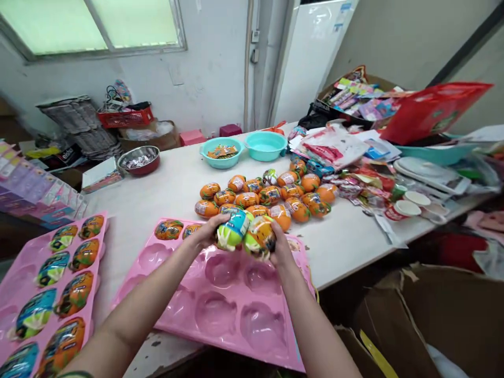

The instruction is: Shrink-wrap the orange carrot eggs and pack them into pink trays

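My left hand (207, 233) is closed round a green-and-blue toy egg (233, 231), held over the far edge of a pink moulded tray (220, 310). My right hand (281, 245) grips an orange-and-yellow toy egg (260, 236) right beside it; the two eggs touch. Two eggs (169, 229) sit in the tray's far-left wells, and the other wells visible are bare. Just beyond my hands lies a pile of several orange eggs (268, 197) on the white table (157, 194).
A second pink tray (51, 283) at the left holds several eggs. Two teal bowls (265, 144) and a metal bowl (139, 159) stand at the back. Packets, paper cups (405, 209) and a red bag (429, 110) crowd the right. Cardboard boxes (433, 315) sit below the table's right edge.
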Action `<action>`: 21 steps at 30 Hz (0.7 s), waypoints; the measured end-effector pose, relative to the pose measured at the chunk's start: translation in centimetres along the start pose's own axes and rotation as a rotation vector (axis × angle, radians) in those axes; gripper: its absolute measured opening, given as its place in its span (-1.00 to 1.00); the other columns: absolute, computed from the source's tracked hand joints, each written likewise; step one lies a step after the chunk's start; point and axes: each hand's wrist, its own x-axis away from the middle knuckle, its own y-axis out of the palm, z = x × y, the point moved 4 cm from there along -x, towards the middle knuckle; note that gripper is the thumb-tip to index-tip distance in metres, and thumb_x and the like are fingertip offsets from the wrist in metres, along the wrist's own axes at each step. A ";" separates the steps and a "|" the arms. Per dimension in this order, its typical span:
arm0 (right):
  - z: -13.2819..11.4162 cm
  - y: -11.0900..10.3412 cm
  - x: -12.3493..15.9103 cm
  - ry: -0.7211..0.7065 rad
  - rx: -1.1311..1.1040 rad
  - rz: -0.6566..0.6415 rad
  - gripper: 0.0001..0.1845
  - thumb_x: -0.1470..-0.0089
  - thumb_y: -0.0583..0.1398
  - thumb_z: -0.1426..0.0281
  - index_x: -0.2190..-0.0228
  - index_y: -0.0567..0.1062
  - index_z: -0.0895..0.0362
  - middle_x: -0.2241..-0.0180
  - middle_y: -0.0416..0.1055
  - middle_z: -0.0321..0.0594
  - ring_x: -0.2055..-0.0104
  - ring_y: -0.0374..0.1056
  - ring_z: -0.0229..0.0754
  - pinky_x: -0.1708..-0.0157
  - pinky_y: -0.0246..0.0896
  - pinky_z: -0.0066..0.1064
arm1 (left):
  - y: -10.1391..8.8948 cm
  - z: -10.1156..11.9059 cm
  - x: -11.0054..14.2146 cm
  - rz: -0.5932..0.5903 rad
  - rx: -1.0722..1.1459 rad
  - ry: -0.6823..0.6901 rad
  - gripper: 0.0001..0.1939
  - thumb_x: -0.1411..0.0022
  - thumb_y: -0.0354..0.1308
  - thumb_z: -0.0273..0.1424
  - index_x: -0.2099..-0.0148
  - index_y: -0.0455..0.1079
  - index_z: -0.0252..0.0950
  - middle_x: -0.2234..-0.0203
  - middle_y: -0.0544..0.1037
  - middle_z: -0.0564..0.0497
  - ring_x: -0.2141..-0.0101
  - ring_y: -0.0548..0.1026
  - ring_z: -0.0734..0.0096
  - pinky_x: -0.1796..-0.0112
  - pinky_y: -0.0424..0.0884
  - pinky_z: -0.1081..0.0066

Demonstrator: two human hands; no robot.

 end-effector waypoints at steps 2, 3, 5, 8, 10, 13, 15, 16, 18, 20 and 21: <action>-0.5 2.8 -4.5 -0.130 0.144 0.102 -0.34 0.25 0.30 -0.07 0.21 0.44 0.14 0.22 0.55 -0.09 0.12 0.48 0.04 0.13 0.45 -0.16 | -2.7 1.5 -3.5 0.011 0.054 0.026 -0.48 0.12 0.46 -0.18 0.14 0.50 -0.35 0.29 0.66 -0.13 0.19 0.61 0.04 0.15 0.56 0.20; -0.4 3.3 -6.3 -0.181 0.205 0.178 -0.34 0.24 0.32 -0.05 0.18 0.41 0.12 0.18 0.53 -0.09 0.08 0.45 0.01 0.09 0.42 -0.19 | -3.9 1.8 -4.8 0.015 0.084 0.033 -0.48 0.11 0.46 -0.21 0.11 0.48 -0.36 0.27 0.65 -0.14 0.20 0.61 0.06 0.16 0.56 0.21; 0.1 3.3 -8.8 -0.245 0.285 0.315 -0.32 0.21 0.32 -0.03 0.12 0.35 0.10 0.09 0.47 -0.07 -0.02 0.37 -0.01 -0.01 0.33 -0.21 | -6.1 1.9 -6.1 0.034 0.143 0.048 -0.44 0.09 0.45 -0.26 0.03 0.45 -0.34 0.22 0.64 -0.14 0.22 0.62 0.10 0.18 0.56 0.22; 1.2 2.8 -10.6 -0.326 0.495 0.413 -0.32 0.09 0.20 -0.11 0.12 0.34 0.15 0.03 0.40 0.04 -0.08 0.28 0.05 -0.13 0.18 -0.11 | -9.1 1.3 -5.6 0.097 0.225 0.073 -0.37 0.09 0.44 -0.31 -0.06 0.39 -0.27 0.18 0.62 -0.09 0.23 0.61 0.16 0.19 0.55 0.23; 2.1 2.9 -10.8 -0.403 0.730 0.400 -0.30 0.02 0.10 -0.15 0.13 0.37 0.20 0.01 0.36 0.14 -0.13 0.21 0.13 -0.19 0.05 0.00 | -11.1 1.0 -4.0 0.180 0.266 0.099 -0.33 0.11 0.43 -0.37 -0.10 0.36 -0.19 0.17 0.61 -0.02 0.23 0.60 0.22 0.19 0.54 0.27; 3.8 3.8 -10.0 -0.537 1.017 0.257 -0.19 -0.01 0.07 -0.16 -0.02 0.31 0.26 -0.13 0.22 0.25 -0.26 0.04 0.22 -0.25 -0.14 0.13 | -14.3 0.8 -0.3 0.345 0.289 0.125 -0.34 0.11 0.39 -0.39 -0.09 0.32 -0.12 0.19 0.58 0.05 0.25 0.56 0.29 0.22 0.53 0.30; 4.6 4.2 -8.8 -0.611 1.109 0.192 -0.12 -0.03 0.06 -0.15 -0.13 0.22 0.28 -0.21 0.13 0.27 -0.30 -0.03 0.24 -0.25 -0.17 0.18 | -16.5 0.7 2.8 0.438 0.273 0.122 -0.39 0.08 0.38 -0.37 -0.06 0.33 -0.13 0.21 0.56 0.05 0.27 0.54 0.30 0.27 0.51 0.30; 4.8 4.3 -8.1 -0.636 1.139 0.195 -0.12 -0.05 0.06 -0.14 -0.15 0.21 0.28 -0.23 0.10 0.28 -0.31 -0.04 0.25 -0.25 -0.17 0.20 | -17.6 0.7 4.5 0.480 0.257 0.118 -0.42 0.09 0.38 -0.36 -0.03 0.35 -0.15 0.23 0.55 0.04 0.29 0.54 0.29 0.29 0.50 0.31; 4.9 4.7 -6.4 -0.690 1.182 0.228 -0.20 -0.11 0.07 -0.10 -0.13 0.28 0.26 -0.25 0.07 0.31 -0.33 -0.07 0.27 -0.25 -0.17 0.19 | -20.2 0.6 8.2 0.575 0.213 0.121 -0.45 0.11 0.40 -0.35 0.02 0.36 -0.18 0.28 0.54 0.05 0.31 0.53 0.31 0.34 0.47 0.36; 5.3 6.0 -4.1 -0.771 1.194 0.196 -0.34 -0.14 0.11 -0.03 -0.08 0.37 0.20 -0.25 0.08 0.28 -0.35 -0.09 0.25 -0.28 -0.18 0.15 | -22.7 0.0 11.9 0.688 0.165 0.139 -0.43 0.12 0.41 -0.32 0.03 0.34 -0.19 0.29 0.52 0.07 0.32 0.52 0.34 0.37 0.44 0.42; 6.0 7.2 -2.8 -0.809 1.176 0.122 -0.42 -0.16 0.14 0.02 -0.05 0.41 0.16 -0.23 0.13 0.23 -0.33 -0.04 0.22 -0.28 -0.15 0.12 | -23.8 -0.5 13.4 0.738 0.142 0.151 -0.40 0.11 0.41 -0.30 0.00 0.31 -0.18 0.27 0.52 0.07 0.31 0.52 0.35 0.37 0.43 0.44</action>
